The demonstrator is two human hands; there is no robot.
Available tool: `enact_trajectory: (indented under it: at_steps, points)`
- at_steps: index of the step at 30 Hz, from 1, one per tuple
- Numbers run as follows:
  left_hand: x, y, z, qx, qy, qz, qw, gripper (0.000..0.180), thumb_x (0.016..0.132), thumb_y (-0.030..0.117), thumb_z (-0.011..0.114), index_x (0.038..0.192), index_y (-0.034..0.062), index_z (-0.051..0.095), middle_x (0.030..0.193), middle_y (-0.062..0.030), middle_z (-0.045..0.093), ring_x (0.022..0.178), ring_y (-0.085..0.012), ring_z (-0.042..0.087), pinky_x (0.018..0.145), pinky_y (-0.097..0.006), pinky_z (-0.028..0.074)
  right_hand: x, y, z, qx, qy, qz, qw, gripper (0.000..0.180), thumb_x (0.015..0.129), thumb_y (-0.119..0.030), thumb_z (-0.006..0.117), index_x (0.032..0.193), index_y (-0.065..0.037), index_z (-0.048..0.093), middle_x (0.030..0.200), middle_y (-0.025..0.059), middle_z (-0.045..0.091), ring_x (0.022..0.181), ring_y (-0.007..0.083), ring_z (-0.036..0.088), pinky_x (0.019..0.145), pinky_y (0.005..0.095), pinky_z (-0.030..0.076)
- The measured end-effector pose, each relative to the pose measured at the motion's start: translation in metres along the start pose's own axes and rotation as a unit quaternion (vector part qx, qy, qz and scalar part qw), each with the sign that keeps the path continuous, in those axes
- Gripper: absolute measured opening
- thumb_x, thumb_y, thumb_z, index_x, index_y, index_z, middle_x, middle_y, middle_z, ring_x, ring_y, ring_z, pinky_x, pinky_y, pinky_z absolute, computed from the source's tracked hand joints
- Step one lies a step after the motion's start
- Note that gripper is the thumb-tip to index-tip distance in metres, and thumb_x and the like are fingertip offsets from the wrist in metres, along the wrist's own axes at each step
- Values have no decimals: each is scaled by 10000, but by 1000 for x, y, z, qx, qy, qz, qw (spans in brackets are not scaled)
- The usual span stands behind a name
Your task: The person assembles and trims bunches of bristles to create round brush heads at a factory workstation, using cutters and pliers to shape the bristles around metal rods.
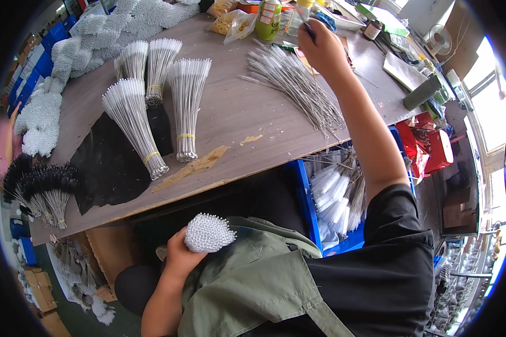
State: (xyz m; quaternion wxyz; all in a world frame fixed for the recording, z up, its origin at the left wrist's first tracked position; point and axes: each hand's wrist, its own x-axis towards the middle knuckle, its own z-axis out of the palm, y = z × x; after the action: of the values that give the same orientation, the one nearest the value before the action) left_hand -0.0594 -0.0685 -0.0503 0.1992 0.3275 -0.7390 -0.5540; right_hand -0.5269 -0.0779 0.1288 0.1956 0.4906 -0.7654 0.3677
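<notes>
Close to my lap, my left hand (183,253) is closed round a bundle of thin wire brushes (209,233), its white bristle ends facing up. My right arm stretches across the table to the far edge. There my right hand (324,49) is closed on a slim tool (307,27) with a dark part and a paler tip; its exact kind is unclear. Below that hand lies a loose spread of wire brushes (295,84), looped ends toward me. Several tied brush bundles (186,106) stand or lean on the table, two partly over a black sheet (112,160).
White brush bundles (95,39) are heaped along the left far edge, black-bristled brushes (50,188) at the near left corner. A green bottle (268,19) and bags of yellow bands (233,25) stand at the back. Under the table's right side, a blue crate (312,208) holds more brushes.
</notes>
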Motion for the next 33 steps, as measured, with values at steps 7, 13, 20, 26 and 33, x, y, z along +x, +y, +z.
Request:
enact_trajectory:
  at_steps: [7,13,20,26,33]
  points:
    - [-3,0,-5,9,14,-40,999,440,631,71,801,1032,9,633,953,-76,683,890,-130,633,811,-286,489,24,37,71,-119,-206,102,966,273,809,-298,558,865,-58,678,790,189,649,750,329,641,720,392,526]
    - [2,-6,-11,-16,9,-41,999,404,653,70,812,1011,-5,642,996,-76,682,927,-151,640,840,-299,488,-16,60,111,-172,-233,141,947,275,745,-337,618,794,-73,674,805,156,667,783,306,645,724,394,509]
    - [6,8,-13,-28,34,-35,998,406,649,60,808,1014,-6,643,998,-81,684,928,-153,643,837,-298,491,-10,42,101,-159,-227,199,940,265,822,-235,547,864,-20,696,887,189,674,883,325,651,785,386,505]
    - [4,13,-19,37,34,-68,996,518,585,75,844,1052,0,632,1024,-93,681,965,-167,643,877,-314,488,-54,-52,40,220,-108,95,965,199,870,-226,604,813,-37,625,700,68,640,651,135,592,625,277,466]
    - [28,15,-2,-33,88,-49,994,479,615,117,836,1038,3,642,1022,-94,681,943,-173,648,855,-316,490,-54,-70,64,248,-147,114,951,227,862,-258,640,914,-38,662,730,34,653,624,99,548,594,267,449]
